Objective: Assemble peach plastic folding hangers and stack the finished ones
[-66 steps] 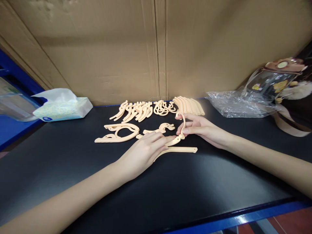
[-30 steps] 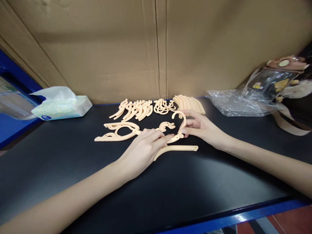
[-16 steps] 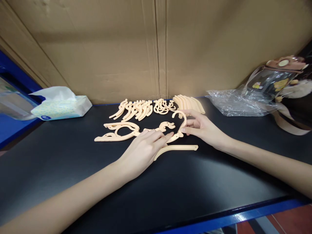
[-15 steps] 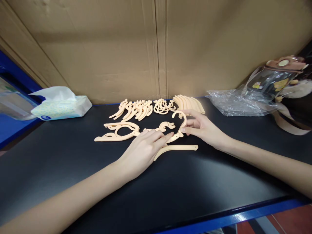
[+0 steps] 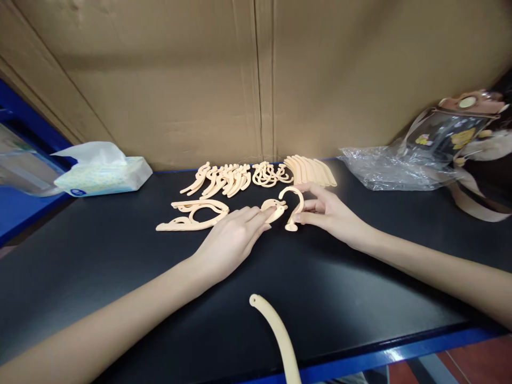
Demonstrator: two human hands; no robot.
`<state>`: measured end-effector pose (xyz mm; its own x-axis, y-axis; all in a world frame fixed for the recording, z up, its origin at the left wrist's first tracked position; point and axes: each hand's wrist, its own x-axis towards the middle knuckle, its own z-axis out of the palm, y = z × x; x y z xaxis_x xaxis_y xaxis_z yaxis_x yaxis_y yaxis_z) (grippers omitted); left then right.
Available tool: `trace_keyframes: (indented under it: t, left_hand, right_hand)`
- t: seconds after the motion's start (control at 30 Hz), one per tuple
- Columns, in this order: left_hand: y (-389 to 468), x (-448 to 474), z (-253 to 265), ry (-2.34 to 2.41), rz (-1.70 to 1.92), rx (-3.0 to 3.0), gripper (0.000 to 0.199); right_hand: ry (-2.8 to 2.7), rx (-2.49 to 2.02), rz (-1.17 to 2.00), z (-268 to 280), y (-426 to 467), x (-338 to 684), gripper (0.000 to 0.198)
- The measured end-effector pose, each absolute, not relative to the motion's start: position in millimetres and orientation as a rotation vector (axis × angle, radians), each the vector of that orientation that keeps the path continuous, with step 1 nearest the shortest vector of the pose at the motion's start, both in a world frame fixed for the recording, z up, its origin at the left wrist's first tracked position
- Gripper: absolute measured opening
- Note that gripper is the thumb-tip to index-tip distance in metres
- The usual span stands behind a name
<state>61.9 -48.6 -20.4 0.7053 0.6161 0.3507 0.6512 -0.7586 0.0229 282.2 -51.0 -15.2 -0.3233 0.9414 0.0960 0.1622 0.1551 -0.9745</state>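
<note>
- Left hand (image 5: 230,240), centre of the frame: lies palm down on the black tabletop (image 5: 120,266), fingers extended and loosely together; its fingertips press on the small cream plastic curled piece (image 5: 274,209), seemingly to pin it flat. It grips nothing.
- Right hand (image 5: 330,213), just right of centre: thumb and forefinger pinch the stem of the cream plastic hook piece (image 5: 293,205), holding it upright on its foot with the curve toward the curled piece; the two parts stand just beside each other, probably for fitting one to the other.
- Assembled cream hanger-shaped piece (image 5: 194,216), left of the left hand: lies flat, untouched.
- Long curved cream plastic arm (image 5: 278,336), bottom centre: rises from the lower edge of the frame, well apart from both hands; what supports it cannot be told.
- Rows of cream plastic parts (image 5: 256,176), above the hands along the far edge: sorted by shape into three fanned groups, within reach of both hands.
- Soft pack of white tissues (image 5: 100,173), upper left: one sheet stands out of the opening.
- Crumpled clear plastic bag (image 5: 390,168), upper right: appears flat; contents cannot be told.
- Clear pouch with cartoon print (image 5: 452,133), far right: leans on the brown cardboard backing (image 5: 200,80); contents unclear.
</note>
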Motion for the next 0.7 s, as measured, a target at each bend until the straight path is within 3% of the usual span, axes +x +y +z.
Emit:
trace_keyframes:
  t: [0.7]
  left_hand:
    - [-52.3,60.6,-17.4,-1.093,-0.612,-2.986,0.026]
  right_hand:
    - [-1.635,-0.967,1.309,-22.2,-42.7,283.7,0.043]
